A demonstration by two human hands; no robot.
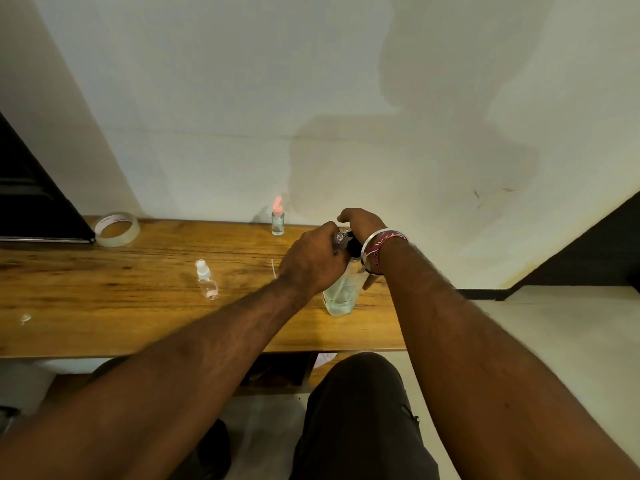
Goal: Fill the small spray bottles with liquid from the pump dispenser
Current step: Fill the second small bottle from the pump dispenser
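A long wooden table (104, 306) runs along a pale wall (242, 81), with a dark panel (31, 202) leaning at its far left end. Toward the right of the table stands the pump dispenser (341, 294), a clear bottle holding pale liquid, its dark top hidden between both hands. The left hand (313, 259) is curled closed at the dispenser's neck, with something crinkled and shiny, too blurred to identify, showing at its fingers. The right hand (362, 221) reaches over the top from the far side, fingers bent down; what it grips I cannot tell. A silver bangle (375, 239) and pink thread circle that wrist. A roll of clear tape (117, 229) lies at the far left. One small spray bottle (207, 280) stands left of the dispenser near mid-table, and another small bottle (277, 218) with a pink top stands by the wall.
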